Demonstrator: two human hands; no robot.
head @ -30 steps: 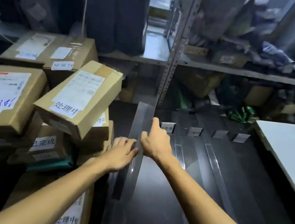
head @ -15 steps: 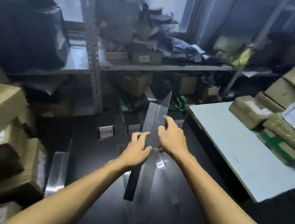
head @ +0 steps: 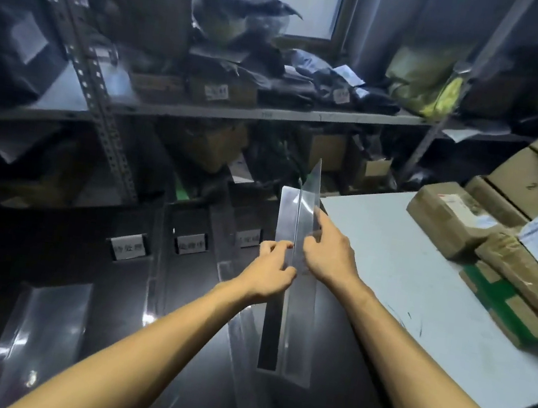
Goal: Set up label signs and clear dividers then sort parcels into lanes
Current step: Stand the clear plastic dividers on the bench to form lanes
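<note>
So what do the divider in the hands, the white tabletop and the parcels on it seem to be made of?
Divider: looks like clear rigid plastic, glossy; the dark floor shows through it and its edges catch light. White tabletop: matte painted or laminated board, scuffed; which one is unclear. Parcels: brown cardboard, wrapped in shiny tape.

Likely parcel stockroom, metal shelving (head: 104,87), taped cartons (head: 449,217)

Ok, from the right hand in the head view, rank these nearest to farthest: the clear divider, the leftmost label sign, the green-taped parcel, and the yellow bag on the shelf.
1. Clear divider: held by the right hand.
2. Green-taped parcel: right, on the white table.
3. Leftmost label sign: left, on the dark surface; too close to call with the parcel.
4. Yellow bag: up on the back shelf.
</note>
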